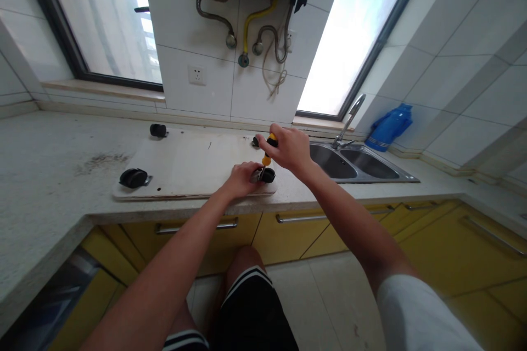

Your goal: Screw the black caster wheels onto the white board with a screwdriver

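A white board (185,162) with rounded corners lies flat on the countertop, black casters at its corners. My right hand (290,145) is closed around a yellow and black screwdriver (267,159), whose shaft points down at the near right caster (268,175). At that same caster, my left hand (244,178) rests on the board with its fingers at the metal plate; whether they grip it is hard to make out. Two more casters, the near left one (134,177) and the far left one (158,130), stand wheels up. The far right caster (256,142) is partly covered by my right hand.
Right of the board is a double steel sink (362,164) with a faucet (348,120). A blue thermos-shaped container (389,126) stands behind it. Hoses (247,24) hang from a heater on the tiled wall. Yellow cabinets (288,236) with bar handles run below the counter edge.
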Demonstrator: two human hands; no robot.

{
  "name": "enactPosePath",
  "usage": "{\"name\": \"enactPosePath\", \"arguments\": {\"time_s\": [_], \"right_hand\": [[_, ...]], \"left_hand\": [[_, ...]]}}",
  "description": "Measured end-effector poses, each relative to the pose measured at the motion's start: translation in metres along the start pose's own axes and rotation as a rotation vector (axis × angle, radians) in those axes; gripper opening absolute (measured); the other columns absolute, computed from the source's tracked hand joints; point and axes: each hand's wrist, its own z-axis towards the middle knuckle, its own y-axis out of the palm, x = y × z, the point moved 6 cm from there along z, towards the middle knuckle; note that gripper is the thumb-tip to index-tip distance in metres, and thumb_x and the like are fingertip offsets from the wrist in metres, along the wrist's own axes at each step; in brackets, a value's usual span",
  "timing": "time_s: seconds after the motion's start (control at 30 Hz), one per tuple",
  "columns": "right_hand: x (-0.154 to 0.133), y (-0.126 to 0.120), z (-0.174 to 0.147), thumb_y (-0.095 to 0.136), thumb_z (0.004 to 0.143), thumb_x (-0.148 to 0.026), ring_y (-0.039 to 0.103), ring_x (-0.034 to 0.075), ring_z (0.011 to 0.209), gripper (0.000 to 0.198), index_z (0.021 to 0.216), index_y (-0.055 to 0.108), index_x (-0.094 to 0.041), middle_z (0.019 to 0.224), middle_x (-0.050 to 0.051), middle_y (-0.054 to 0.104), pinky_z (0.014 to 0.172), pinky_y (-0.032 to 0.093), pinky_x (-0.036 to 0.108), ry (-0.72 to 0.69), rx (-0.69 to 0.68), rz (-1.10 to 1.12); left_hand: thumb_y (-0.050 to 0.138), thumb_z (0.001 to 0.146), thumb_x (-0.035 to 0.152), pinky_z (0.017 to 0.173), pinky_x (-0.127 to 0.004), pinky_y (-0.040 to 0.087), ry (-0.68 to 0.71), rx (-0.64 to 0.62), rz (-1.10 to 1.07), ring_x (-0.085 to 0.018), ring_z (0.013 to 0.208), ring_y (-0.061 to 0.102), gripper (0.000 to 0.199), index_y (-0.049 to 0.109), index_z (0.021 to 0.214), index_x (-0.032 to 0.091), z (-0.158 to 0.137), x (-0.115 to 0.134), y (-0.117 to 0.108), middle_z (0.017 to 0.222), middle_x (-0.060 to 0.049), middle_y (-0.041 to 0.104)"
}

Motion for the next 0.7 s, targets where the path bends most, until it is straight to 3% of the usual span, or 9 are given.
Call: {"name": "enactPosePath", "arguments": {"time_s": [0.17,0.33,0.43,0.5,0.6,0.7], "right_hand": [[-0.012,0.001,0.002,0.046,0.115,-0.055,0.067,0.019,0.087,0.038,0.118,0.069,-0.025,0.117,0.006,0.08,0.068,0.026,0.034,-0.196,-0.1,0.168],[-0.014,-0.005,-0.002,0.05,0.113,-0.061,0.067,0.022,0.088,0.041,0.115,0.067,-0.024,0.114,0.007,0.082,0.067,0.02,0.036,-0.191,-0.209,0.014],[-0.021,-0.01,-0.004,0.06,0.108,-0.049,0.068,0.023,0.086,0.033,0.131,0.062,-0.026,0.12,0.009,0.082,0.066,0.022,0.034,-0.265,-0.334,0.017],[-0.024,-0.013,-0.003,0.058,0.11,-0.046,0.069,0.024,0.084,0.029,0.13,0.063,-0.025,0.114,0.011,0.083,0.067,0.024,0.034,-0.27,-0.354,-0.041],[-0.022,-0.015,0.003,0.053,0.113,-0.059,0.071,0.029,0.087,0.04,0.125,0.066,-0.023,0.104,0.015,0.083,0.068,0.025,0.035,-0.219,-0.329,-0.168],[-0.026,-0.012,0.005,0.07,0.106,-0.054,0.073,0.029,0.093,0.038,0.13,0.064,-0.024,0.11,0.014,0.082,0.067,0.029,0.035,-0.308,-0.461,-0.129]], "left_hand": [[0.08,0.085,0.031,0.096,-0.047,0.055,0.008,0.02,0.002,-0.036,0.112,0.076,0.039,0.075,0.123,0.025,0.001,-0.002,0.0,0.121,-0.01,0.083],[0.082,0.087,0.036,0.098,-0.048,0.055,-0.014,0.03,0.013,-0.036,0.113,0.077,0.039,0.075,0.124,0.026,0.0,-0.004,0.002,0.12,-0.01,0.083],[0.087,0.084,0.04,0.099,-0.048,0.054,-0.014,0.018,0.01,-0.037,0.116,0.076,0.044,0.074,0.124,0.027,0.0,-0.005,0.003,0.122,-0.009,0.083],[0.089,0.082,0.04,0.099,-0.048,0.054,-0.007,0.006,0.01,-0.038,0.116,0.076,0.045,0.074,0.122,0.027,0.001,-0.006,0.003,0.121,-0.009,0.083],[0.092,0.081,0.041,0.1,-0.05,0.053,-0.007,-0.011,0.018,-0.039,0.116,0.076,0.046,0.074,0.121,0.026,0.001,-0.007,0.005,0.12,-0.01,0.083],[0.096,0.077,0.046,0.108,-0.053,0.05,-0.004,-0.023,0.023,-0.042,0.122,0.074,0.058,0.073,0.126,0.026,0.0,-0.008,0.006,0.127,-0.011,0.082]]}}
